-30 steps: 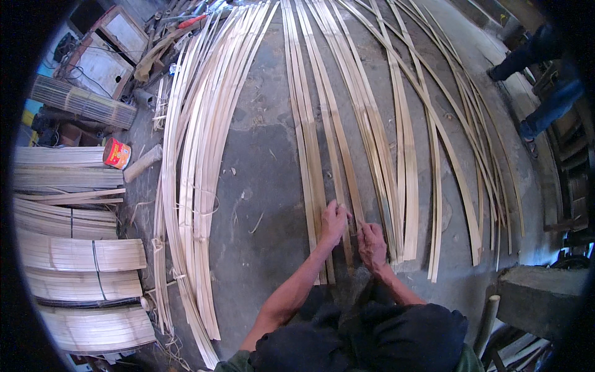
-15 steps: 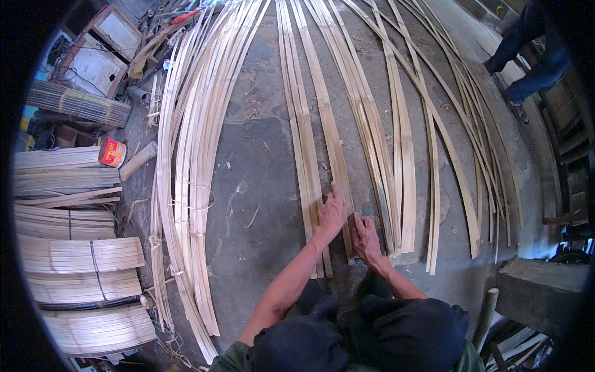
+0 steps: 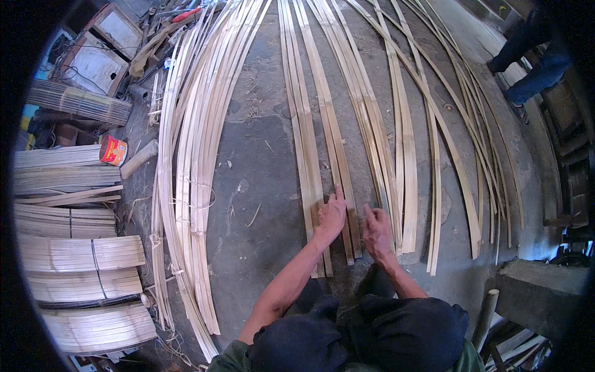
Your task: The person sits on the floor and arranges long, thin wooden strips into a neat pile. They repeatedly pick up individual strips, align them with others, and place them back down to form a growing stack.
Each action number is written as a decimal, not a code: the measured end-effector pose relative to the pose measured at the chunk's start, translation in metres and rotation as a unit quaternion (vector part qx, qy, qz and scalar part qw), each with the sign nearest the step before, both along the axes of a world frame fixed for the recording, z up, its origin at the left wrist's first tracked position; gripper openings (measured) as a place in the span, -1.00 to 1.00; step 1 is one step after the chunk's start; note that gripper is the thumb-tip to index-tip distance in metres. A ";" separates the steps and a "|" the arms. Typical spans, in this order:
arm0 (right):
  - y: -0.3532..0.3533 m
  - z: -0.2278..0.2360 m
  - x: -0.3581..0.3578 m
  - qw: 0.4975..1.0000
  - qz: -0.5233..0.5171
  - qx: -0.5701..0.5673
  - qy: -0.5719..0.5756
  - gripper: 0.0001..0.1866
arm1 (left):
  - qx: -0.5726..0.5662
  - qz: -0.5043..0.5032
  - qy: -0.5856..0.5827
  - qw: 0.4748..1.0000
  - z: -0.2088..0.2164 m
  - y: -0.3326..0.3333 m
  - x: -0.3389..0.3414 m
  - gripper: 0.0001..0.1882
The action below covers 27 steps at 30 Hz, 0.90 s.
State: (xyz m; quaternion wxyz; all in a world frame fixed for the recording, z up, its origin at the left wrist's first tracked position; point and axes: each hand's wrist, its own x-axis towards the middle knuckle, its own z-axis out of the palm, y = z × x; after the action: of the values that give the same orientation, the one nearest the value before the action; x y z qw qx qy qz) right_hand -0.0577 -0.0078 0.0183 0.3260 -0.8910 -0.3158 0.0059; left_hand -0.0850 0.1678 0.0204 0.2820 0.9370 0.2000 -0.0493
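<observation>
My left hand rests on a pair of long, flat bamboo strips lying on the floor in front of me. Its index finger is stretched out along them, and nothing shows in its grip. A second group of strips runs just left of it, partly under the hand. Between the pair and another bundle of strips to the right, my right hand is held apart from both. Its fingers are loosely bent and spread, slightly blurred, with nothing visible in them.
A thick spread of pale strips lies to the left, loosely tied. Further left are stacked, strapped bundles and a red tin. Thin strips cross at right. A person's legs stand far right, above a concrete block.
My right hand has come off the strip's edge and moved slightly right. My left hand stays nearly in place on the strips, which have shifted slightly at their near ends.
</observation>
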 end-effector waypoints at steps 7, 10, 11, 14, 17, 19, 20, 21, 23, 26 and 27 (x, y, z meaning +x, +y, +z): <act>-0.035 0.004 0.035 0.985 -0.106 -0.134 -0.007 -0.40 | 0.044 -0.035 0.037 0.998 0.023 -0.008 0.012 -0.29; -0.023 0.004 0.036 0.987 -0.107 -0.102 0.066 -0.43 | 0.102 -0.038 -0.140 0.984 -0.007 -0.010 0.003 -0.28; -0.022 0.008 0.034 0.991 -0.107 -0.076 0.035 -0.45 | 0.096 -0.050 -0.135 0.985 -0.012 -0.012 0.002 -0.28; -0.016 0.028 0.025 0.991 -0.119 -0.019 0.064 -0.47 | 0.089 -0.073 -0.112 0.987 -0.022 -0.012 -0.001 -0.27; -0.011 0.055 0.019 0.974 -0.135 0.031 0.178 -0.48 | 0.096 -0.070 -0.091 0.989 -0.018 -0.014 -0.003 -0.27; -0.012 0.059 0.014 0.984 -0.118 0.093 0.094 -0.49 | 0.115 -0.067 -0.095 0.987 -0.015 -0.018 -0.003 -0.27; -0.010 0.062 0.012 0.985 -0.110 0.107 0.074 -0.50 | 0.120 -0.067 -0.089 0.987 -0.015 -0.017 -0.005 -0.27; -0.007 0.061 0.008 0.983 -0.108 0.115 0.097 -0.51 | 0.125 -0.067 -0.083 0.986 -0.014 -0.017 -0.006 -0.27; 0.000 0.056 0.001 0.976 -0.106 0.130 0.140 -0.52 | 0.129 -0.070 -0.087 0.985 -0.013 -0.015 -0.007 -0.27; 0.008 0.034 -0.004 0.932 -0.125 0.198 0.277 -0.52 | 0.122 -0.075 -0.099 0.985 -0.014 -0.014 -0.007 -0.27; 0.012 0.033 -0.006 0.907 -0.136 0.197 0.347 -0.53 | 0.119 -0.072 -0.089 0.986 -0.016 -0.013 -0.007 -0.27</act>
State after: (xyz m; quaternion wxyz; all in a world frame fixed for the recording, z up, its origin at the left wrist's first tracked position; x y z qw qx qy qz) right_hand -0.0635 0.0042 0.0508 0.5815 -0.7848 -0.0532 0.2077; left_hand -0.0921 0.1550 0.0047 0.1805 0.9766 0.1105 0.0386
